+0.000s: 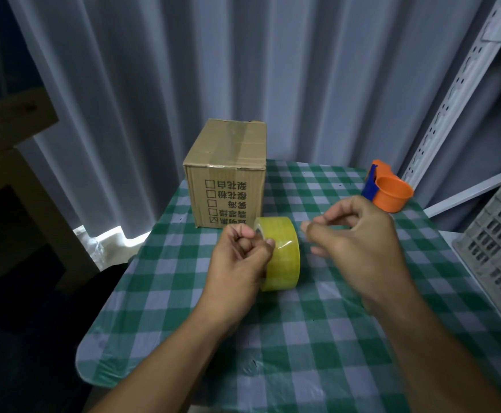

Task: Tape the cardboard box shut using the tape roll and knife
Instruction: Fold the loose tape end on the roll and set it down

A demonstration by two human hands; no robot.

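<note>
A brown cardboard box (228, 171) with printed characters stands at the table's far left, its top flaps down with tape along the seam. In front of it my left hand (239, 260) holds a yellow tape roll (282, 254) on its edge, thumb on the outer face. My right hand (359, 245) is just right of the roll, fingers pinched together; whether a clear tape end is between them cannot be told. An orange and blue tape cutter (387, 190) sits at the far right of the table.
The table carries a green and white checked cloth (317, 338). A grey slotted crate (499, 245) stands at the right edge. White curtains hang behind, a perforated metal rail (451, 99) rises at right, and dark furniture is at left.
</note>
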